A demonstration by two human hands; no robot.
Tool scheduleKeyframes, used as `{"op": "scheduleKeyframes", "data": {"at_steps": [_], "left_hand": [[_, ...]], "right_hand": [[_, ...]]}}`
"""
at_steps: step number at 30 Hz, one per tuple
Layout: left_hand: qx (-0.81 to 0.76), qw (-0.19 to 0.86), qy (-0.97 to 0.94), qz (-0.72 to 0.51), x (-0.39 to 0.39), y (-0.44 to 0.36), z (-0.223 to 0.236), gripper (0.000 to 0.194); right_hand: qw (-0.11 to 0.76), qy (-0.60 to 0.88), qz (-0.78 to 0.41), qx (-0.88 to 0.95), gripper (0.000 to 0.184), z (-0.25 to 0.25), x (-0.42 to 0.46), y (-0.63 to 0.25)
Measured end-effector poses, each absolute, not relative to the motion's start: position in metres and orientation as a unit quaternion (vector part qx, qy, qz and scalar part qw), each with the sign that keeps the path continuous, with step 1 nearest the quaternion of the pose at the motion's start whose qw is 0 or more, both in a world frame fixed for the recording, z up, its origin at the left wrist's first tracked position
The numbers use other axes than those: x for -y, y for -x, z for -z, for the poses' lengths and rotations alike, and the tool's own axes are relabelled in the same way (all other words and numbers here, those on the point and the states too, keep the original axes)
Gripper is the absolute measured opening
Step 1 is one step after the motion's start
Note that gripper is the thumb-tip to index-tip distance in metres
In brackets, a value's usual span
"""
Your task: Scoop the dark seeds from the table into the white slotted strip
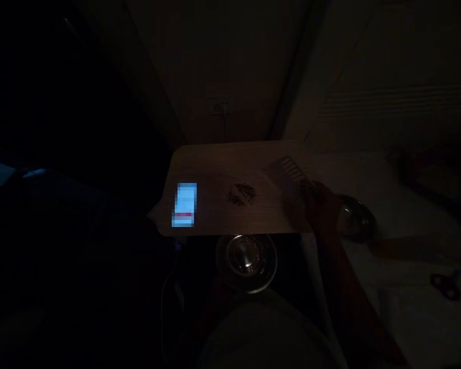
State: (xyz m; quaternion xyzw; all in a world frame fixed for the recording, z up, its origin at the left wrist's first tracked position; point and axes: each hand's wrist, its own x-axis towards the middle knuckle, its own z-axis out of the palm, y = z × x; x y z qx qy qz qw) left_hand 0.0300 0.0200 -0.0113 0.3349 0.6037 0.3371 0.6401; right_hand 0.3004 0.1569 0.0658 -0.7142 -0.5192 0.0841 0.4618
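Note:
The scene is very dark. My right hand grips a flat comb-like tool with a row of slots, over the right part of a small wooden tabletop. Left of it, small dark bits lie scattered in a loose patch. Below the tabletop's front edge is a shiny round metal bowl. My left hand, barely visible in shadow, is at the bowl's left side and seems to hold it; its fingers are mostly hidden.
A lit phone, its screen blurred, lies on the tabletop's left. To the right, a second round dish and scissors lie on a pale surface. A wall socket with a cable is behind; another cable hangs at left.

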Motion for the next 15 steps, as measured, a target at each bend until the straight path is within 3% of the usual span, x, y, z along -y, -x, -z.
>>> {"op": "scheduleKeyframes", "data": {"at_steps": [6,15], "left_hand": [[-0.602,0.660,-0.329,-0.307,-0.024,-0.026,0.016,0.042],[-0.576,0.680,-0.214,-0.400,-0.013,-0.012,0.034,0.024]], "right_hand": [[0.428,0.635,-0.116,0.632,0.033,-0.052,-0.159,-0.283],[0.403,0.563,-0.163,0.703,0.038,-0.046,-0.175,-0.251]]}}
